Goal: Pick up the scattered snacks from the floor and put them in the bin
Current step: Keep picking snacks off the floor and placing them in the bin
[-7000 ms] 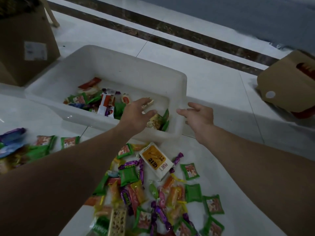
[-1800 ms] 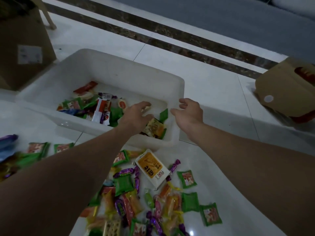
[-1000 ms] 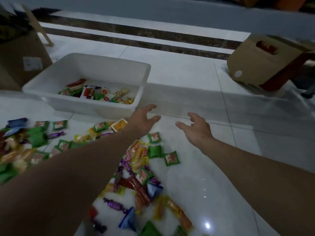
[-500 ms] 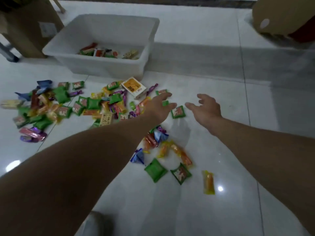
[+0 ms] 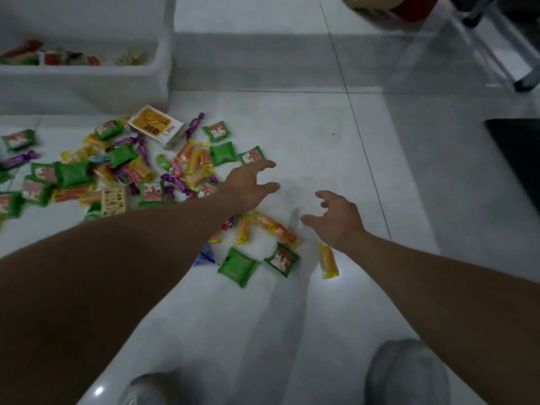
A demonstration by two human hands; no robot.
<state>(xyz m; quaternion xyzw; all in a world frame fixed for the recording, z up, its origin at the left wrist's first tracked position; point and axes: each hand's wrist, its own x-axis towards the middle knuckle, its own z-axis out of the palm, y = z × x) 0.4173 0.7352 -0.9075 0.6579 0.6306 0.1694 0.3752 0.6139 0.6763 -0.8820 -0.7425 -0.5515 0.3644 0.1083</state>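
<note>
Several wrapped snacks lie scattered on the white tiled floor: green packets (image 5: pixel 237 266), orange and yellow candies (image 5: pixel 328 260), purple sweets (image 5: pixel 195 125) and a white-and-orange carton (image 5: pixel 155 126). The white bin (image 5: pixel 87 83) stands at the upper left with some snacks inside. My left hand (image 5: pixel 249 185) hovers open, fingers spread, over the right edge of the pile. My right hand (image 5: pixel 337 215) is open too, just right of an orange candy (image 5: pixel 276 227) and above the yellow one. Neither hand holds anything.
A brown cardboard box with a red part (image 5: pixel 391 4) sits at the top right, beside a chair's metal legs (image 5: pixel 496 54). A dark mat (image 5: pixel 517 153) lies at the right edge. My two grey shoes (image 5: pixel 406 372) show at the bottom.
Both hands have left the bin and come down empty over the floor pile. The view has tilted downward and closer, so the bin now sits at the upper left corner.
</note>
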